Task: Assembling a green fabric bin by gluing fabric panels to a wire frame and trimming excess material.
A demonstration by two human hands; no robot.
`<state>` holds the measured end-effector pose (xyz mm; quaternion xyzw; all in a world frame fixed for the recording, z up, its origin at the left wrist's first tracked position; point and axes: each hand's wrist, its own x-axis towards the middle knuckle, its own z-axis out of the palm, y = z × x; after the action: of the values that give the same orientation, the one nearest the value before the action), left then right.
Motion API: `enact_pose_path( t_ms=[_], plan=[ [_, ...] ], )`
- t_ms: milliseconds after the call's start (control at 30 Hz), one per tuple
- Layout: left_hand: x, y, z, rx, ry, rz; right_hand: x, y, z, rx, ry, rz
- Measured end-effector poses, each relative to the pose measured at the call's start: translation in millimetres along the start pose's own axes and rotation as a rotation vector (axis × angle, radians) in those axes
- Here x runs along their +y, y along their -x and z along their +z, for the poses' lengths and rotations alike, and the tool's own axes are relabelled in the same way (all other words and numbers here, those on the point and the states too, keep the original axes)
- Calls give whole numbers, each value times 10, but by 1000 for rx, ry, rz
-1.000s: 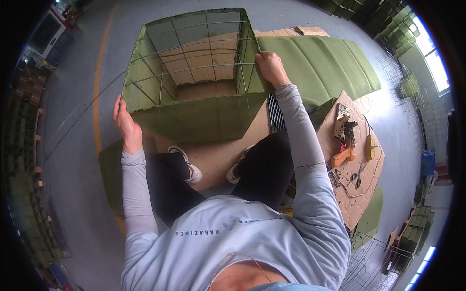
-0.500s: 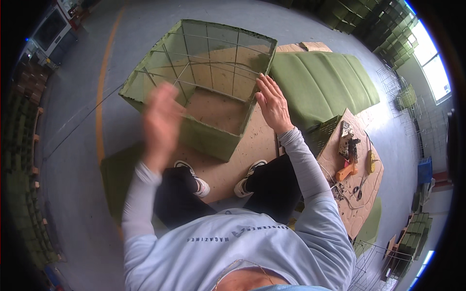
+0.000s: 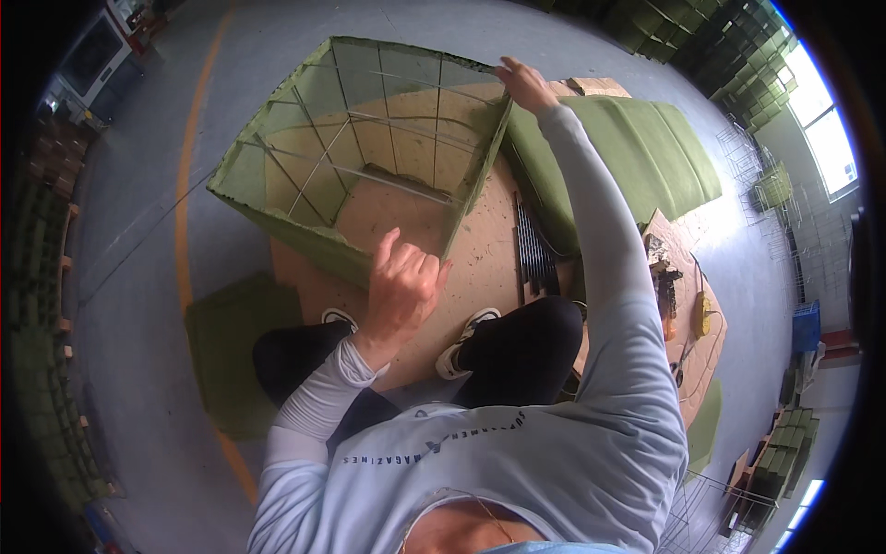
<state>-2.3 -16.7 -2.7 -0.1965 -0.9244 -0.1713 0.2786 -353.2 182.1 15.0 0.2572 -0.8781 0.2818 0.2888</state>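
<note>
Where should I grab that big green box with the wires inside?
Probably by the upper rim of the green fabric-covered wire-frame box, at its left and right edges, reaching in from outside. That thin edge is exposed around the open top, and holding opposite edges should balance it. The crossing wires inside look harder to reach.

Workshop floor [image 3: 138, 323] on my remote feed, green stacks [image 3: 41, 342] far left of the hands [image 3: 404, 291], yellow line [image 3: 182, 231] nearer, wire frames [image 3: 738, 143] to their right
</note>
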Motion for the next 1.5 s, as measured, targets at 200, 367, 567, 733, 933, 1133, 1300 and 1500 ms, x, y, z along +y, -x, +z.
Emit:
enact_pose_path(
  t_ms=[200,367,567,733,933,1133,1300,1500],
  plan=[
    [-730,22,-550,-64,-8,82,86,-296,273,-407,417,70],
    [-1712,397,-1232,-289,-5,1,-519,280,-225,-638,92,95],
    [-2240,317,-1233,-404,-33,-29,-1021,895,-713,-436,15,36],
    [-1511,222,-858,-125,-125,18,-1200,1450,-650,-134,54,-349],
    [-1369,113,-343,98,-294,105,-1413,1525,-444,-27,199,-520],
    [-1486,-35,-342,49,-18,23,-1469,1299,-343,-453,332,-255],
    [-1549,-194,-442,-69,229,-10,-1269,1040,-75,-670,152,-192],
    [-1408,-213,-650,105,-237,202,-1788,766,-570,-349,-66,67]
  ],
)
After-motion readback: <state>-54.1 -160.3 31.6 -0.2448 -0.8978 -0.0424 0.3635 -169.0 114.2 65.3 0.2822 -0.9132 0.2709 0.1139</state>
